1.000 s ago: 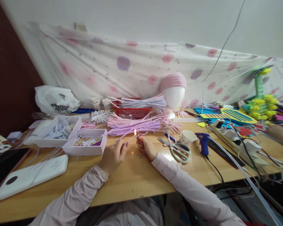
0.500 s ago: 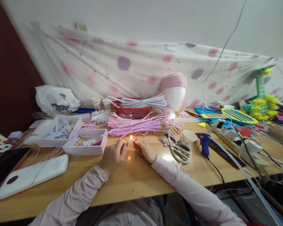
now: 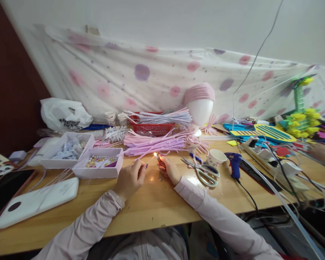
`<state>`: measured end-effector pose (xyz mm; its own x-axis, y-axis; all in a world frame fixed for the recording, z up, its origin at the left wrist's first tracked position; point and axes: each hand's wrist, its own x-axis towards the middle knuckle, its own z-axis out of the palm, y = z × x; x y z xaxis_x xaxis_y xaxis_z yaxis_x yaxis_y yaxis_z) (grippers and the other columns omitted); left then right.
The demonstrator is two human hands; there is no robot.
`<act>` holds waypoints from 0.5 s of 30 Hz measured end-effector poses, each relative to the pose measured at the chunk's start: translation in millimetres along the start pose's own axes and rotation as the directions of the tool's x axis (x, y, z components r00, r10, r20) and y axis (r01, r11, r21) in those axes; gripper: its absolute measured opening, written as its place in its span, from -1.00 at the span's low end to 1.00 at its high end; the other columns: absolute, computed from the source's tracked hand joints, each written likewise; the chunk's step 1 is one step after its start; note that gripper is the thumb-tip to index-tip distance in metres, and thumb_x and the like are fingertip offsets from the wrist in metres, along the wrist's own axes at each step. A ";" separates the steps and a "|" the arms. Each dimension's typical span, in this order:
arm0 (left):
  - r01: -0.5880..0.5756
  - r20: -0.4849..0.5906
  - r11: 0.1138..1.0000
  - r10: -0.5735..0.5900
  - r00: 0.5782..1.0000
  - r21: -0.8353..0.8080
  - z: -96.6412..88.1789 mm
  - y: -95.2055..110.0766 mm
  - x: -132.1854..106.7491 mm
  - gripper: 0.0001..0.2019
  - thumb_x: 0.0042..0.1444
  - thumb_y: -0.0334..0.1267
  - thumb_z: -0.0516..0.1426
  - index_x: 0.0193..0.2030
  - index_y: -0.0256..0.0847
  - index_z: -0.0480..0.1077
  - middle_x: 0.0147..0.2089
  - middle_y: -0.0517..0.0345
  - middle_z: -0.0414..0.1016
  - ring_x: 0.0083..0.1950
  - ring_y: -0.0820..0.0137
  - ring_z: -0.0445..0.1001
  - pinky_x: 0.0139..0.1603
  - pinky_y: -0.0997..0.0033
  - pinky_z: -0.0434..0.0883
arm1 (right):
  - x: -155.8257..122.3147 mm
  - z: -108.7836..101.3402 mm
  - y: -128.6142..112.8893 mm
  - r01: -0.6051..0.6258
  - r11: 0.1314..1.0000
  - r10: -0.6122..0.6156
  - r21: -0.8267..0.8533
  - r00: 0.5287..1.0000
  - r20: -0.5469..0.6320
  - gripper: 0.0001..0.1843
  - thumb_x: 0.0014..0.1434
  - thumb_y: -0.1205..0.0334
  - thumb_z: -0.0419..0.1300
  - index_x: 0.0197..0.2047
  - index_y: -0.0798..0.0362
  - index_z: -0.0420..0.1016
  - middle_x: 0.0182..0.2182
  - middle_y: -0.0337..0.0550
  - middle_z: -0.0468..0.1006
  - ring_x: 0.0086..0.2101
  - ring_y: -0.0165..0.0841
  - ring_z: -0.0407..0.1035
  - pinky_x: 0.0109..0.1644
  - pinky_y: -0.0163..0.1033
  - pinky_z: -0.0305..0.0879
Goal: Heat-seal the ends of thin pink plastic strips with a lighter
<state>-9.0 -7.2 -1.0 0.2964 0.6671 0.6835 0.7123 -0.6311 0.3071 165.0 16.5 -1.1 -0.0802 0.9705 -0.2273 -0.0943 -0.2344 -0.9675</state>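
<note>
Over the table my left hand is closed in a pinch, with a thin pale thread running from its fingertips toward the right. My right hand is wrapped around a lighter, mostly hidden by the fingers. A small flame burns at its top, at the far end of the thread. Just right of that hand lie scissors with pale handles, blades partly apart. Behind both hands is a bundle of pink and purple fuzzy stems.
Left are a white box of beads, another box and a white power bank. A red basket and foam head stand behind. Right are a paper cup, blue glue gun, cabled power strip and another person's hand.
My right hand with the lighter has shifted slightly right, away from my left hand. The flame has moved right and a little up, and more thread shows between the hands.
</note>
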 end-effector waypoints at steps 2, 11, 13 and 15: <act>-0.005 -0.005 1.000 0.005 1.000 0.006 0.0 0.1 0.0 -0.87 0.20 -0.28 -0.02 -0.36 -0.19 0.26 -0.58 0.29 0.38 -0.59 0.51 0.36 -0.54 0.53 0.15 | -0.4 -0.7 -2.6 -0.026 1.000 0.026 0.005 0.998 -0.061 -0.65 0.08 -0.05 0.02 -0.54 0.05 0.21 -0.74 -0.42 0.04 -0.74 -0.57 -0.18 -0.64 -0.34 -0.34; -0.018 -0.012 1.000 0.018 1.000 0.004 0.0 0.1 -1.1 -0.88 0.19 -0.30 0.00 -0.36 -0.19 0.26 -0.58 0.30 0.37 -0.59 0.52 0.35 -0.54 0.54 0.15 | 3.2 -4.5 0.9 0.088 0.996 -0.085 0.016 0.988 -0.129 -0.66 0.06 -0.08 0.06 -0.46 0.04 0.24 -0.67 -0.40 0.10 -0.69 -0.54 -0.14 -0.62 -0.33 -0.27; -0.024 -0.014 1.000 0.025 1.000 0.005 0.2 0.2 -1.2 -0.88 0.19 -0.30 0.00 -0.36 -0.19 0.27 -0.57 0.29 0.38 -0.59 0.52 0.35 -0.54 0.54 0.15 | 5.5 -4.3 3.9 0.133 0.991 -0.131 0.007 0.984 -0.117 -0.65 0.04 -0.09 0.09 -0.48 0.04 0.23 -0.65 -0.38 0.13 -0.67 -0.53 -0.10 -0.61 -0.34 -0.23; -0.032 -0.017 0.999 0.032 0.999 0.008 0.5 0.2 -1.0 -0.89 0.19 -0.31 0.00 -0.36 -0.19 0.27 -0.57 0.29 0.38 -0.59 0.52 0.35 -0.54 0.54 0.16 | 6.8 -3.8 7.1 0.180 0.984 -0.181 -0.019 0.979 -0.097 -0.62 0.02 -0.11 0.10 -0.50 0.04 0.22 -0.64 -0.36 0.15 -0.64 -0.52 -0.05 -0.59 -0.34 -0.18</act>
<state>-8.8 -7.8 -2.0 0.3081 0.6396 0.7043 0.7073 -0.6491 0.2801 167.5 21.6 -9.9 0.0351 0.9977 -0.0583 -0.0881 -0.0551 -0.9946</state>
